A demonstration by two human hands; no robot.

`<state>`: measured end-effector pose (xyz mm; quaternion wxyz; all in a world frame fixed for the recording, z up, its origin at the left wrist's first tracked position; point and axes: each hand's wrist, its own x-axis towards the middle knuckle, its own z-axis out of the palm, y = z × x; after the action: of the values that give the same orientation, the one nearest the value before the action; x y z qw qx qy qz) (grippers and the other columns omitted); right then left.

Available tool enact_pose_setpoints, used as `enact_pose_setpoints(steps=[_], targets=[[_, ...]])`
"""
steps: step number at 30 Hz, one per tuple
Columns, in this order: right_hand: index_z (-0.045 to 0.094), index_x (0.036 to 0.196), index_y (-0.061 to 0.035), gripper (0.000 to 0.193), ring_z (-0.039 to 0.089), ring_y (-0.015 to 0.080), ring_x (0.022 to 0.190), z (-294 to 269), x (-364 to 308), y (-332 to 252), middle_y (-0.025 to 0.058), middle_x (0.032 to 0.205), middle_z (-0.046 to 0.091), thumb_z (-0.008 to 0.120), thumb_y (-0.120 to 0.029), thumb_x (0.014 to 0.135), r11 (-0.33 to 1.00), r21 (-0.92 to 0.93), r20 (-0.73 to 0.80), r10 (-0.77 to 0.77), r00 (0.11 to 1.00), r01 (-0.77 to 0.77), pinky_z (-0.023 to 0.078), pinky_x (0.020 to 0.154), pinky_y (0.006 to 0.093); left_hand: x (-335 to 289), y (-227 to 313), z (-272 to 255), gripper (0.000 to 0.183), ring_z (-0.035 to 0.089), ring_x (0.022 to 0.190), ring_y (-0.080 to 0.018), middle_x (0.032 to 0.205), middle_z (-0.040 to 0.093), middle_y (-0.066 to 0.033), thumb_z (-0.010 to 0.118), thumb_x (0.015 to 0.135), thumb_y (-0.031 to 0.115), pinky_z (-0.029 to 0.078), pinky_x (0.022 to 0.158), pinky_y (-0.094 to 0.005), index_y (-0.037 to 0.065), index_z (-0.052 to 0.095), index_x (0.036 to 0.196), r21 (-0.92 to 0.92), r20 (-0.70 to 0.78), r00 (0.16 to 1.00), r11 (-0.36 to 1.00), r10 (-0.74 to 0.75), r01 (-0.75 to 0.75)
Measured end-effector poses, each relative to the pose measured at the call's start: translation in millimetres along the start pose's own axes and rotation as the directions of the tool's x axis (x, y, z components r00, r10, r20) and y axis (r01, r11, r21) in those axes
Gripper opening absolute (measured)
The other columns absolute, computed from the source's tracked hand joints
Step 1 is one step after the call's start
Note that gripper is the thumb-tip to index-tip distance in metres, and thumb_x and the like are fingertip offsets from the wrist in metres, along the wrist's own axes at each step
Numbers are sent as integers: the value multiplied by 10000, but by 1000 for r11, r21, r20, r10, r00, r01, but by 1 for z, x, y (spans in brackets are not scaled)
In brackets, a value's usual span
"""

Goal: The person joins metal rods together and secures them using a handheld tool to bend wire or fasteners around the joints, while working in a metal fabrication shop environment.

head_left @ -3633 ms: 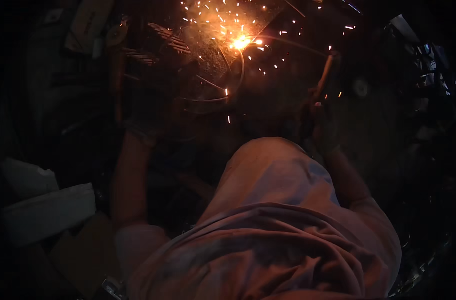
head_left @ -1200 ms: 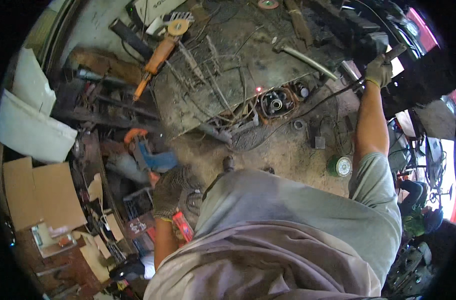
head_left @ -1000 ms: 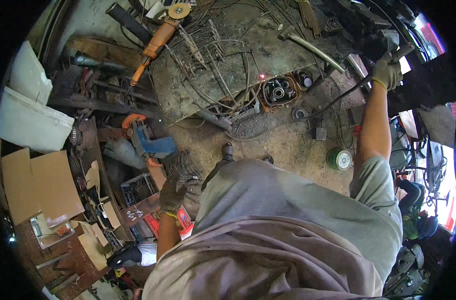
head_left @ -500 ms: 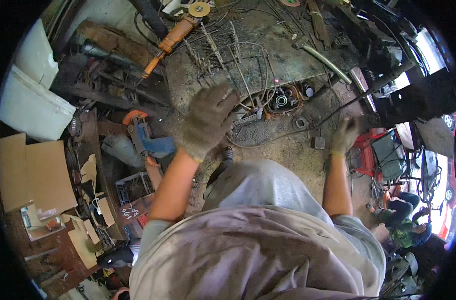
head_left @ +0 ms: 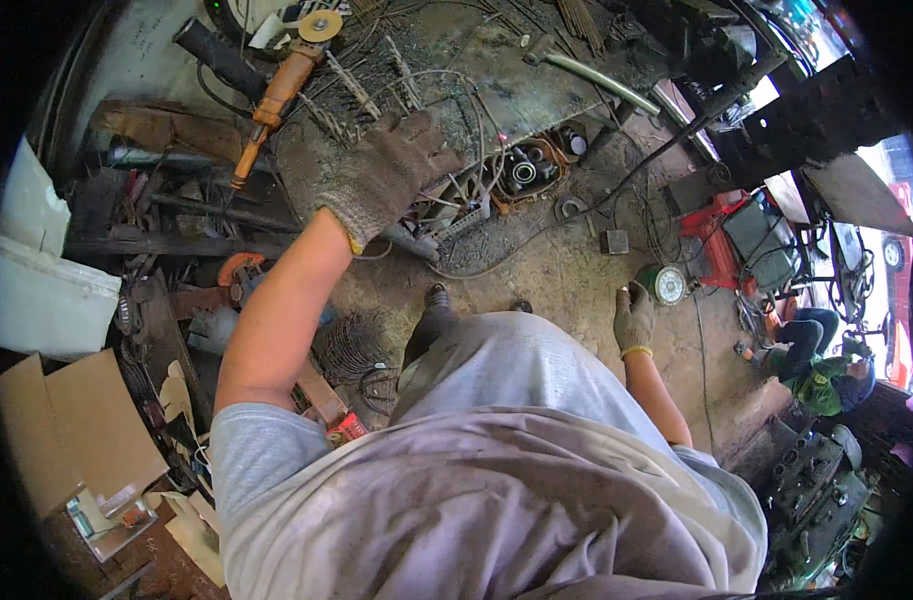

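My left hand (head_left: 382,172), in a grey-brown knitted glove, reaches over the near left edge of a cluttered metal workbench (head_left: 487,105). Its fingers point right, stretched out, and no held thing shows. Just beyond them lie rough twisted metal rods (head_left: 353,85). An orange angle grinder (head_left: 274,105) with a yellowish disc lies left of the hand. Partly under the palm, a dark pipe-like piece (head_left: 412,243) sticks out. My right hand (head_left: 634,318), gloved too, hangs low beside my right leg. Its thumb stands apart from loosely bent fingers, with nothing seen between them.
A hammer (head_left: 602,82) with a metal handle lies at the bench's far right. An open container (head_left: 549,188) holds dark parts. On the floor are a metal block (head_left: 614,242), a round green-rimmed object (head_left: 667,285) and a red-framed machine (head_left: 715,240). Another person (head_left: 827,385) sits at right.
The view has shifted, so bench items appear farther left and higher. My left arm has swung left, its hand nearer the rods and grinder. My right hand has dropped closer to my body.
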<state>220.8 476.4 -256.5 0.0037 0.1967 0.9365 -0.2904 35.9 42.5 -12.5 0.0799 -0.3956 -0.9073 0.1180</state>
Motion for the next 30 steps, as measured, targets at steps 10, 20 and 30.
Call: enact_pose_setpoints(steps=[10, 20, 30], targets=[[628, 1289, -35, 489, 583, 423, 1211, 2, 7, -30, 241, 1277, 643, 546, -425, 1006, 1000, 21, 120, 3, 993, -6, 451, 1029, 468, -2, 13, -20, 362, 509, 1348, -237, 1348, 593, -43, 580, 921, 199, 409, 1121, -478, 270, 661, 1267, 120, 131, 987, 989, -96, 80], [639, 1249, -22, 495, 621, 429, 1164, 19, 12, -2, 244, 1200, 685, 559, -438, 994, 998, 32, 235, 52, 971, -61, 468, 1002, 473, -69, 129, -28, 416, 641, 1141, -347, 1228, 679, -146, 689, 866, 242, 516, 966, -455, 94, 670, 1254, -588, -157, 895, 767, -418, 255], [654, 1206, -9, 458, 611, 401, 1192, 102, 35, 153, 237, 1232, 680, 580, -405, 988, 964, -246, 698, 250, 671, -103, 490, 985, 454, -150, 99, -14, 274, 697, 866, -364, 900, 701, -182, 660, 910, 241, 555, 775, -459, 73, 700, 1123, -684, -57, 693, 534, -719, 498]])
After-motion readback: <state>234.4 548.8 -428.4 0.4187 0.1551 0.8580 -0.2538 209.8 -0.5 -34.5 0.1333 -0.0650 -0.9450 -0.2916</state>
